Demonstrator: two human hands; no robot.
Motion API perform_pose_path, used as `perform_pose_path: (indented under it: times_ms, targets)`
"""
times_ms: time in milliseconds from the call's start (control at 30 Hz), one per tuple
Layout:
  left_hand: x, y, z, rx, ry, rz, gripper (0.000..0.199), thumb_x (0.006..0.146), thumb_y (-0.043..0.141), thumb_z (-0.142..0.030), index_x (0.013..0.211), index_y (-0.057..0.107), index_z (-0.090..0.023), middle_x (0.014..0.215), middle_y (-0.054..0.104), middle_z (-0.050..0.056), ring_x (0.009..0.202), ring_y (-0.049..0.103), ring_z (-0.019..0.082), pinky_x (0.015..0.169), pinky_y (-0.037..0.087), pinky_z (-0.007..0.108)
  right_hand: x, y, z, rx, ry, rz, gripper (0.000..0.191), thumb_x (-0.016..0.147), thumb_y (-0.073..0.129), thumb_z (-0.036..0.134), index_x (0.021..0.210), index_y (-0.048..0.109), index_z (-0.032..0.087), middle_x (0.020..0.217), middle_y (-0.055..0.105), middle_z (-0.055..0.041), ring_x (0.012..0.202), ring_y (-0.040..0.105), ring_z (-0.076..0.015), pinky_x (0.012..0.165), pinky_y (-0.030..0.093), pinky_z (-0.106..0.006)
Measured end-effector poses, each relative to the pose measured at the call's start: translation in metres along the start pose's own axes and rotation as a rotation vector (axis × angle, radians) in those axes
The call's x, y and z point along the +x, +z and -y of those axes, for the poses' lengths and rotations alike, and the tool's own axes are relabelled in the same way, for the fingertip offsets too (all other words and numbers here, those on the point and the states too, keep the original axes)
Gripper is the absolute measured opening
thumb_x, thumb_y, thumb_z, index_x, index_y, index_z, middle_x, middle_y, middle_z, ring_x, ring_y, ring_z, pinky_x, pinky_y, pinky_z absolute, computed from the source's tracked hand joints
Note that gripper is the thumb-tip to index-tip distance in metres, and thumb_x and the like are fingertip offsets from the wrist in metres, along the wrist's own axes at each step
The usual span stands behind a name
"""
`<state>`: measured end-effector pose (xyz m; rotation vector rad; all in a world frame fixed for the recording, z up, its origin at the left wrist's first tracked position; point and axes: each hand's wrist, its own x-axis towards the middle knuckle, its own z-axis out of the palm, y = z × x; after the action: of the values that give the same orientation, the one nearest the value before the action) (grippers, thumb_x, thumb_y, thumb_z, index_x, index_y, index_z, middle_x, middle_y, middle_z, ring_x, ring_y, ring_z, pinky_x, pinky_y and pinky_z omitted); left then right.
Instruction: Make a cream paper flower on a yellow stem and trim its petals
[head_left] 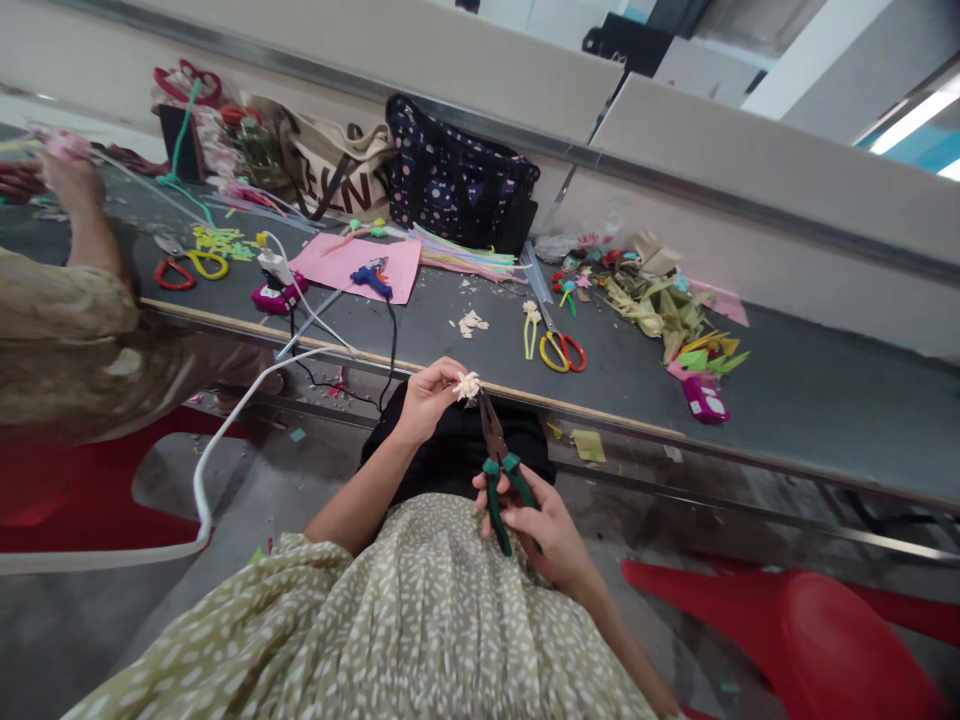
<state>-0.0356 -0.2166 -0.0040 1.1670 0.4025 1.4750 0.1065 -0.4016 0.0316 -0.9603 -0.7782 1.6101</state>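
Between the fingertips of my left hand (433, 400) is a small cream-coloured flower (468, 386), held just off the table's front edge. My right hand (544, 525) grips long-nose pliers (493, 432) by their green handles. The plier tips reach up to the underside of the flower; whether they clamp on it is too small to tell. Ahead on the table lie loose cream petal pieces (472, 322) and a similar flower with pale yellow stems (531, 325). Beside that flower rest scissors (562, 350) with yellow and red handles.
A blue glue gun (373, 278) sits on pink paper (319, 262), its black cord hanging over the edge. Dried leaves (637, 305) and a purple pack (705, 399) lie right. A co-worker's arm (82, 215) is at left. A white cable (199, 490) crosses near the left red chair.
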Motion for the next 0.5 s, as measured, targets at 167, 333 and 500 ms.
perform_pose_path:
  times_ms: [167, 333, 500]
  targets:
    - [0.0, -0.001, 0.0013, -0.012, -0.001, 0.014, 0.013, 0.071, 0.084, -0.026, 0.075, 0.074, -0.02, 0.08, 0.067, 0.004, 0.076, 0.061, 0.015, 0.071, 0.047, 0.028, -0.0003, -0.0013, 0.0005, -0.001, -0.004, 0.008, 0.022, 0.072, 0.063, 0.007, 0.09, 0.062, 0.019, 0.113, 0.069, -0.0112, 0.086, 0.066, -0.0204, 0.064, 0.056, -0.03]
    - [0.0, -0.0017, 0.0015, -0.007, -0.011, 0.004, 0.015, 0.07, 0.085, -0.027, 0.074, 0.073, -0.019, 0.079, 0.066, 0.005, 0.076, 0.061, 0.015, 0.071, 0.047, 0.028, -0.0002, -0.0022, -0.0018, 0.008, 0.005, -0.001, 0.02, 0.074, 0.063, 0.007, 0.089, 0.061, 0.019, 0.114, 0.069, -0.0108, 0.076, 0.064, -0.0162, 0.061, 0.053, -0.028]
    - [-0.0004, -0.0021, 0.0016, -0.016, 0.001, 0.03, 0.012, 0.073, 0.083, -0.024, 0.077, 0.073, -0.018, 0.08, 0.066, 0.004, 0.076, 0.061, 0.014, 0.071, 0.046, 0.027, -0.0006, -0.0064, -0.0087, -0.039, -0.012, -0.004, 0.015, 0.082, 0.061, 0.01, 0.093, 0.059, 0.02, 0.112, 0.069, -0.0084, 0.067, 0.061, -0.0119, 0.06, 0.049, -0.027]
